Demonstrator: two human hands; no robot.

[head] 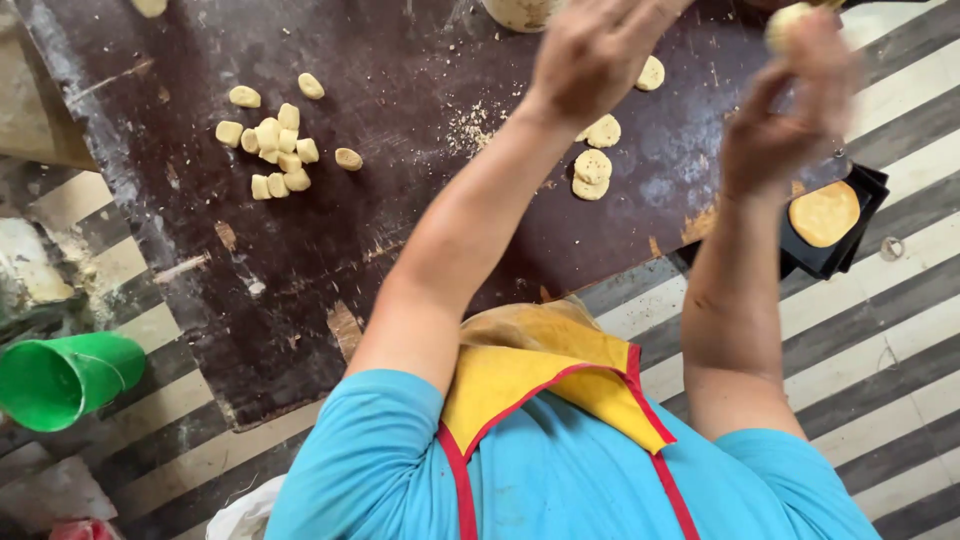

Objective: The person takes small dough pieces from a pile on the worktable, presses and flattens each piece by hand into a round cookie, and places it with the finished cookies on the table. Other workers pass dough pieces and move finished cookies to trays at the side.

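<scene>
Dark brown wooden board (400, 230), scuffed and dusted with flour, fills the upper middle of the frame and lies on a floor of grey and cream stripes (880, 340). Both bare forearms rise from turquoise short sleeves (380, 450) at the bottom edge toward the top of the frame. At the upper right, the right hand (790, 110), blurred, closes its fingertips around a pale round lump of dough (790, 22), held above the board's right edge. At the top centre, the left hand (590, 50) is also blurred, its fingers curled loosely; whether it grips anything cannot be told. Just below that hand, several flattened pale dough discs with pricked tops (592, 168) lie on the board. At the upper left of the board, a cluster of small pale dough pieces (275, 150) sits well apart from both hands. At the right edge, a stack of black square trays (860, 190) carries one flat golden dough round (824, 213), below the right hand. A yellow cloth with red trim (540, 370) hangs over the chest at lower centre. A bright green plastic cup (65, 380) lies on its side at the lower left, beside the board.
</scene>
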